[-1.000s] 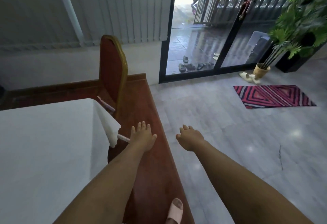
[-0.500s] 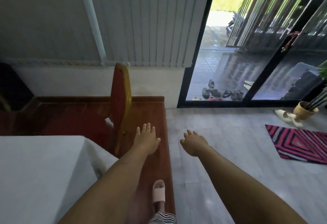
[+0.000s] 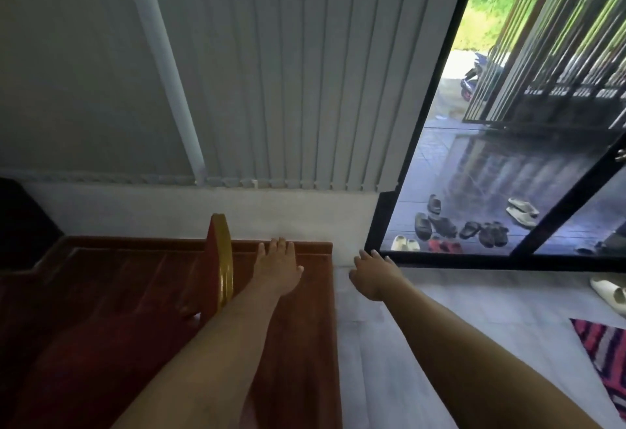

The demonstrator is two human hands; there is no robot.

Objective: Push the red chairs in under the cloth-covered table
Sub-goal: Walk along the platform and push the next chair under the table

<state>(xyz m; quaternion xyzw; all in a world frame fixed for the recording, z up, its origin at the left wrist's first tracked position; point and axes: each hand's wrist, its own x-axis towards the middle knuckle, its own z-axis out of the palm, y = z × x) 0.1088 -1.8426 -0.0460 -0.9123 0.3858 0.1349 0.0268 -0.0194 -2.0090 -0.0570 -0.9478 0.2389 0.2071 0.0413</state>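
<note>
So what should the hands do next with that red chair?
Probably the left hand should move left and take hold of the red chair's gold-edged back. Both hands are open and empty, the right hand is farther off, and the chair stands just beside the left.

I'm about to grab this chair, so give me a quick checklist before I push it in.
1. Chair in view: ok, the red chair with its gold-edged back stands edge-on just left of the left hand.
2. Left hand free: ok, open, fingers spread, holding nothing.
3. Right hand free: ok, open, empty.
4. Grip on the chair back: not ok, neither hand touches it.
5. Table position: cannot tell, the cloth-covered table is out of view.
6. Floor by the chair: ok, the red carpet shows no obstacle.
</note>
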